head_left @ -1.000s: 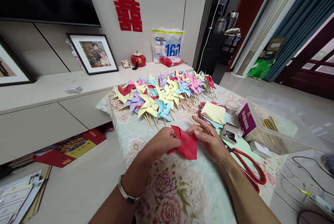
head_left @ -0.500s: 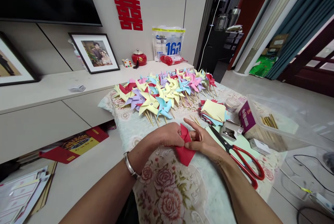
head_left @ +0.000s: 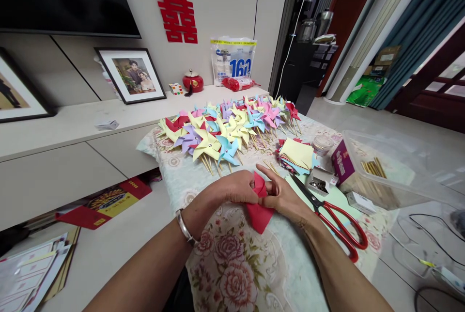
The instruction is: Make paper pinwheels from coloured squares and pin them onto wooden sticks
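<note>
Between my two hands is a piece of red paper, partly folded over, held above the flowered tablecloth. My left hand pinches its upper left side, the fingertips partly hidden behind the paper. From the other side my right hand grips it between thumb and fingers, with the index finger stretched out to the upper left. Beyond my hands lie many finished paper pinwheels on sticks, in yellow, blue, purple, pink and red. Scissors with red handles lie right of my right hand.
A stack of coloured paper squares lies behind the scissors. Beside it are a small open box of metal fasteners, a small white box and a clear plastic bin holding wooden sticks. A white cabinet runs along the wall.
The red paper has shifted very slightly right and tilted between my fingers. Both hands keep their grip in nearly the same place.
</note>
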`<state>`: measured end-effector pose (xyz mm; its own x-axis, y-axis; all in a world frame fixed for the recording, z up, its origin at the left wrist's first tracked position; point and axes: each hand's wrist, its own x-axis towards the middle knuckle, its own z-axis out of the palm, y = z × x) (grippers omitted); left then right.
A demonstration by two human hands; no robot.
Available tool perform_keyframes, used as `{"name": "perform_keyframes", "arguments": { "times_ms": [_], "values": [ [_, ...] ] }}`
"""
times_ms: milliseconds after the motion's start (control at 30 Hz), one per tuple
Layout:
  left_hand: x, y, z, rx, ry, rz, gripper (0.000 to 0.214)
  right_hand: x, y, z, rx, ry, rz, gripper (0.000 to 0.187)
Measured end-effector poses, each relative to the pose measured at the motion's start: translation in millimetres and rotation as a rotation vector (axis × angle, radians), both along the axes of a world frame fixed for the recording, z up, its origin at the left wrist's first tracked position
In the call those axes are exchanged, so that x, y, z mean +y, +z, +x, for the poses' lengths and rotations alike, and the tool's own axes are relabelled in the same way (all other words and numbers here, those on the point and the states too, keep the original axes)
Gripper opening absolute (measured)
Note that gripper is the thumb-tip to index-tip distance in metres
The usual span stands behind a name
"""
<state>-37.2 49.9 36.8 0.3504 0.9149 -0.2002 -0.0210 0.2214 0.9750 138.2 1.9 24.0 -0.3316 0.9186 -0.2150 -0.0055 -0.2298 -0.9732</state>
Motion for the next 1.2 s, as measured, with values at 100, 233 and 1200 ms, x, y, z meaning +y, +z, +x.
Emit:
{"name": "perform_keyframes", "arguments": {
  "times_ms": [100, 233, 1200],
  "values": [
    [2.2, 0.6, -5.1, 0.109, -0.174, -0.003, 0.027, 0.2, 2.4, 1.2, 0.052, -0.028, -0.01, 0.104],
    [-5.2, 5.5, -8.7, 0.096, -0.102, 0.011, 0.02, 2.0, 6.0, 3.6, 0.154, -0.136, 0.0, 0.109],
    [-45.5, -16.7, 35.9, -0.436, 0.129, -0.132, 0.022, 3.0, -0.6, -1.1, 0.19, -0.265, 0.097, 0.1]
  ]
}}
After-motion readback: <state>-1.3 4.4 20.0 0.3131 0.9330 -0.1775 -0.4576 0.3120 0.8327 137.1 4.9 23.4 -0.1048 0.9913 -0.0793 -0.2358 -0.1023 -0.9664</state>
